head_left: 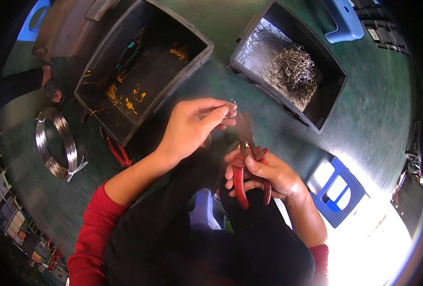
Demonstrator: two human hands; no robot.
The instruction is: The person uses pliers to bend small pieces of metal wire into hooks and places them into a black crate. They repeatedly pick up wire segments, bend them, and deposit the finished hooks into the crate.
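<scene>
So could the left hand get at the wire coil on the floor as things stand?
Probably yes: the coil lies open on the person's left with nothing across the path, but the left hand already pinches a small wire ring.

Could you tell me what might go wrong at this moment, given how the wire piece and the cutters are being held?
1. The left hand pinches a small wire loop right beside the head of the red-handled cutters in the right hand; the fingertips could get nipped.
2. The loop is held only at the fingertips, so it might slip or spring away.
3. A second pair of red pliers on the floor could be stepped on.
</scene>
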